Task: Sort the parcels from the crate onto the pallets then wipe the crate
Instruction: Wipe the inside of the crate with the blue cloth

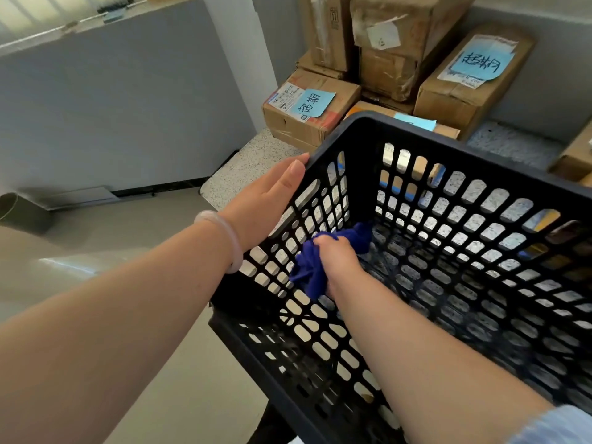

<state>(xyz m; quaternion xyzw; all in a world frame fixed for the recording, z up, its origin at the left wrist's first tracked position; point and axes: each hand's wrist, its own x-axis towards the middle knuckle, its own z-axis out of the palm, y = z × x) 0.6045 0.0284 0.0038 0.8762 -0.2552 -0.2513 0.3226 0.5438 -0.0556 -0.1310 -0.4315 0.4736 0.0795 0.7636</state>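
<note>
A black perforated plastic crate [480, 155] fills the lower right of the head view, with no parcels inside it. My left hand [266, 200] lies flat against the outside of its left wall, thumb on the rim. My right hand [336, 261] reaches down inside and is closed on a crumpled blue cloth [307, 270], pressed near the left inner wall and floor. Behind the crate stand stacked cardboard parcels, one with a blue note [307, 104] and another with a blue label [474, 72].
A grey wall [128, 107] runs along the left. Speckled floor [250, 168] lies between the wall and the boxes. More cartons [384, 43] are stacked at the back. Another box corner [576, 155] shows at the right edge. A cardboard tube [19, 213] lies at far left.
</note>
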